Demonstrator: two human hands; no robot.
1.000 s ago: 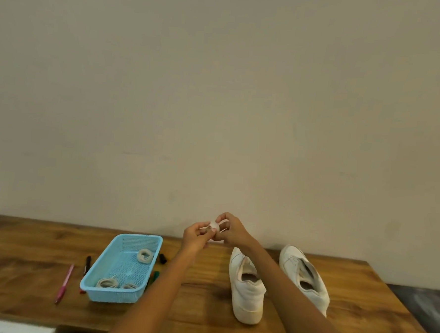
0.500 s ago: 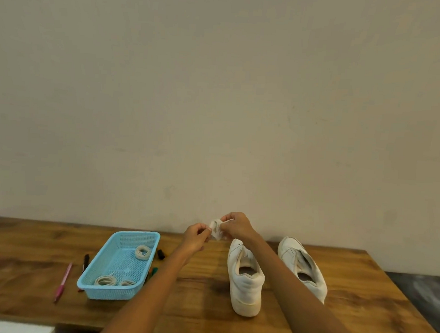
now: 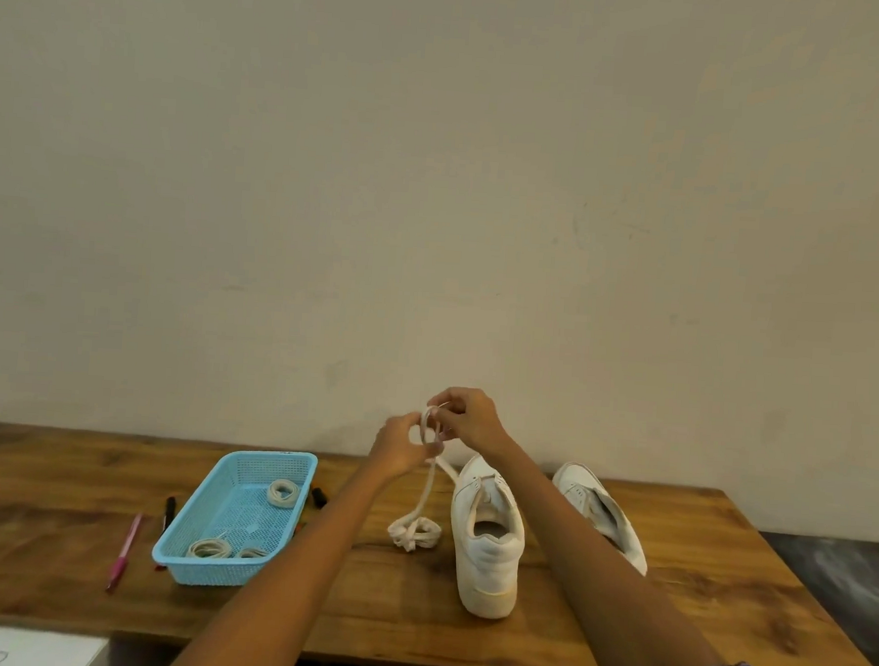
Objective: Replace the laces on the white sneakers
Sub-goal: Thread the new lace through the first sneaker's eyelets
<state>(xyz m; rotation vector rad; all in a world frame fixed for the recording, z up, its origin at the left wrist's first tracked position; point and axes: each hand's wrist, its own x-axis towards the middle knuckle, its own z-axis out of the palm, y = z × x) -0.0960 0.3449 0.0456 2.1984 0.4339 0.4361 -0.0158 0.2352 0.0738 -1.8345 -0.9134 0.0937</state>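
Laces first: coiled spares wait in the blue basket (image 3: 235, 513) lower left; at centre, left hand (image 3: 400, 446) and right hand (image 3: 468, 421) pinch an uncoiling lace (image 3: 418, 517) above the table (image 3: 58, 469). Both sneakers (image 3: 486, 536), right of centre, look unlaced, so threading remains.

You're in what looks like a plain room at home: a wooden table (image 3: 668, 604) pushed against a bare beige wall (image 3: 436, 178), with a blue plastic basket (image 3: 197, 565), loose pens (image 3: 123, 553) and white sneakers (image 3: 486, 541) on it.
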